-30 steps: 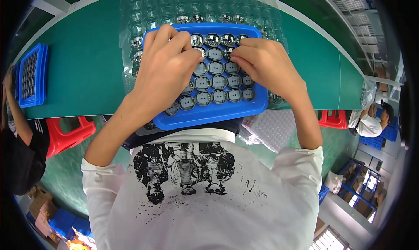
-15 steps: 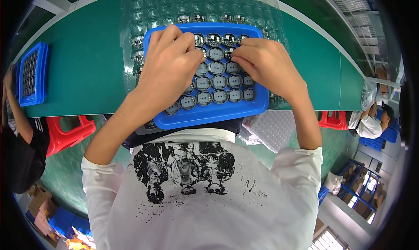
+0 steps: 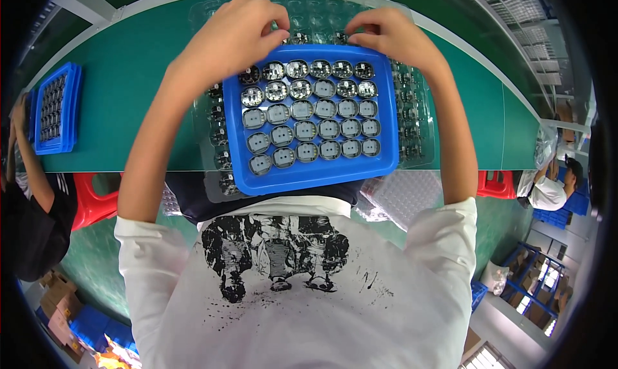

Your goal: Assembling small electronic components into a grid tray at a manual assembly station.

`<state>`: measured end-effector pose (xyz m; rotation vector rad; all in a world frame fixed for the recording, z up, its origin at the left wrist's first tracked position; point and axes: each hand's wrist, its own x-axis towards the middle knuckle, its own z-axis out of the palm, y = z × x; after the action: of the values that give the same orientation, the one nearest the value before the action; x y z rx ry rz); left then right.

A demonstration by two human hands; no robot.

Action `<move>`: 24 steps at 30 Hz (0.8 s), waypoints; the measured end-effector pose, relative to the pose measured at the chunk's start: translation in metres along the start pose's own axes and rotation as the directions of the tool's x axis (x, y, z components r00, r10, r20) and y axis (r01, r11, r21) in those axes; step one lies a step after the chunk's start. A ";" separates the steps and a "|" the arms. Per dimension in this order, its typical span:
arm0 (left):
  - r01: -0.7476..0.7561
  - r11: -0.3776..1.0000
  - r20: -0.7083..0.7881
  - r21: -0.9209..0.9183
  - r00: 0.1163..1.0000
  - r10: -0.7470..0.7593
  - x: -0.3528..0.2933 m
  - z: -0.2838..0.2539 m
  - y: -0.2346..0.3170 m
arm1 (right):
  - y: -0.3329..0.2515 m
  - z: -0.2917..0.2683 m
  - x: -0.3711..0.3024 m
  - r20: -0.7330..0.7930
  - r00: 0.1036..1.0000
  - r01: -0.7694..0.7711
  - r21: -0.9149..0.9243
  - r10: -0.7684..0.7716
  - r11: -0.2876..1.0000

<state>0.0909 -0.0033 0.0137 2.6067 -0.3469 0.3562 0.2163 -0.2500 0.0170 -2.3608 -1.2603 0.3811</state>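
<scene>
A blue tray (image 3: 315, 183) in front of me holds rows of small oval housings. Shiny metallic parts with dark detail show in the far rows, while plain grey housings (image 3: 305, 130) fill the nearer ones. Beyond the tray's far rim, my left hand (image 3: 241, 37) is curled over a clear blister tray (image 3: 418, 108), thumb and forefinger drawn together; what lies between them is mostly hidden. My right hand (image 3: 394, 37) pinches at a small metallic part (image 3: 340, 38) in the blister tray. Another metallic part (image 3: 300, 38) sits between the two hands.
The green table (image 3: 138, 79) carries stacked blue trays (image 3: 72, 108) at the left, beside another person's arm (image 3: 32, 156). Red stools (image 3: 96, 198) stand at the near edge. A second person (image 3: 550, 185) works at far right. More clear blister trays (image 3: 409, 192) lie below the table edge.
Both hands have left the blue tray's second row and moved away to the blister tray beyond its rim. The blue tray has shifted slightly nearer. Metallic parts formerly under my fingers now show uncovered.
</scene>
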 end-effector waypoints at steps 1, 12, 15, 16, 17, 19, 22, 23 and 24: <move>0.003 0.999 0.115 -0.048 0.993 0.003 0.008 0.003 -0.015 | 0.007 0.005 0.012 0.000 1.000 0.010 0.000 -0.010 1.000; 0.011 1.000 0.292 -0.009 0.956 -0.008 0.028 0.030 -0.030 | -0.042 -0.005 -0.029 -0.218 0.976 0.014 -0.070 -0.029 0.997; -0.081 0.997 0.120 -0.016 0.989 0.082 0.022 0.031 -0.038 | -0.077 0.006 -0.057 -0.233 0.957 0.156 -0.082 -0.171 0.984; -0.078 0.996 0.149 -0.043 0.985 0.084 0.022 0.030 -0.038 | -0.082 0.015 -0.062 -0.239 0.948 0.190 -0.103 -0.210 0.976; -0.075 0.995 0.177 -0.069 0.980 0.086 0.022 0.029 -0.038 | -0.086 0.021 -0.062 -0.237 0.949 0.188 -0.102 -0.207 0.977; -0.053 0.997 0.208 -0.064 0.976 0.065 0.024 0.026 -0.036 | -0.091 0.028 -0.062 -0.190 0.967 0.131 -0.186 -0.167 0.974; -0.034 0.997 0.228 -0.069 0.972 0.049 0.025 0.028 -0.034 | -0.090 0.032 -0.060 -0.194 0.968 0.121 -0.197 -0.160 0.973; -0.036 0.996 0.222 -0.079 0.974 0.053 0.025 0.029 -0.034 | -0.090 0.033 -0.060 -0.188 0.971 0.109 -0.211 -0.149 0.971; -0.034 0.996 0.218 -0.080 0.975 0.050 0.024 0.029 -0.036 | -0.090 0.034 -0.059 -0.185 0.971 0.112 -0.213 -0.152 0.971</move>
<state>0.1301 0.0080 -0.0189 2.5722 -0.4819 0.0653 0.1047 -0.2462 0.0343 -2.3897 -1.4060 -0.0289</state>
